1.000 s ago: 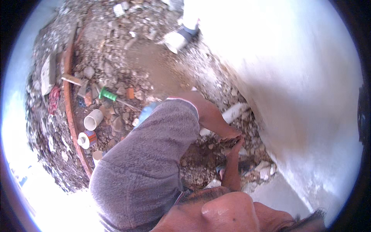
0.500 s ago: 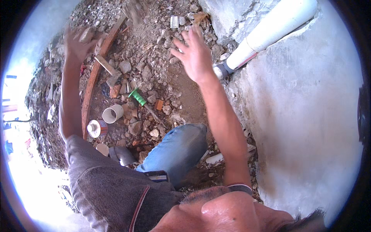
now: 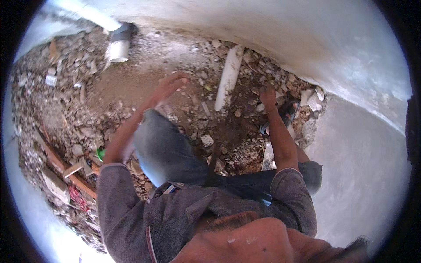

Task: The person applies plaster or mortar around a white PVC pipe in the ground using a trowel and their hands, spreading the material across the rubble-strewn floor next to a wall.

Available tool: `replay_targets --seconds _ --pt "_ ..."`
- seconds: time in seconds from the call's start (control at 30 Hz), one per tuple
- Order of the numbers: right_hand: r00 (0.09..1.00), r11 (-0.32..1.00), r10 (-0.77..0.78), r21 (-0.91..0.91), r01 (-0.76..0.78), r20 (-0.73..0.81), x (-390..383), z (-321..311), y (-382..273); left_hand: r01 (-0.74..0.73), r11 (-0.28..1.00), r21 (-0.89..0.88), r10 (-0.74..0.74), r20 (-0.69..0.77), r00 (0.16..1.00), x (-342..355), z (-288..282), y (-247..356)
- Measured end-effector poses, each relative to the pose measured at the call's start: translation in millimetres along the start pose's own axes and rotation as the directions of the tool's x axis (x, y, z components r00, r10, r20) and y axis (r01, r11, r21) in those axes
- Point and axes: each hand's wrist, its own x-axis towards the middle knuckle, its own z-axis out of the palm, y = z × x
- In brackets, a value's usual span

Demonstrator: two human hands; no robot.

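Observation:
My left hand [image 3: 172, 83] hovers over the dirt above my left jeans knee [image 3: 162, 144], fingers apart and slightly blurred. My right hand [image 3: 267, 95] reaches down to the rubble beside my sandalled foot [image 3: 287, 116]; its fingers are too unclear to read. Between the hands, a dusty white pipe [image 3: 228, 79] lies on the ground, its far end close to the plastered wall [image 3: 307, 39].
At upper left a white pipe [image 3: 92, 13] joins a grey fitting [image 3: 120, 30] and a short white section [image 3: 119, 50]. A long timber [image 3: 59, 160], a green-handled tool [image 3: 100, 154] and red cord [image 3: 78, 197] lie leftward. A smooth concrete slab [image 3: 337, 166] is on the right.
My view has swung rightward from the timber and containers. Both hands, raised and spread half a second ago, are now lower, the right one down by my foot near the loose pipe.

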Motion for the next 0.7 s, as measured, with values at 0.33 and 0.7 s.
replay_targets --seconds 0.33,0.7 --pt "0.862 0.832 -0.472 -0.231 0.505 0.183 48.1 70.0 -48.7 -0.5 0.462 0.732 -0.156 0.623 0.767 163.3 171.1 -93.7" --pt "0.822 0.766 -0.238 -0.42 0.487 0.518 36.1 52.7 -37.0 0.642 0.663 0.386 -0.581 -0.276 0.766 108.4 322.0 -241.1"
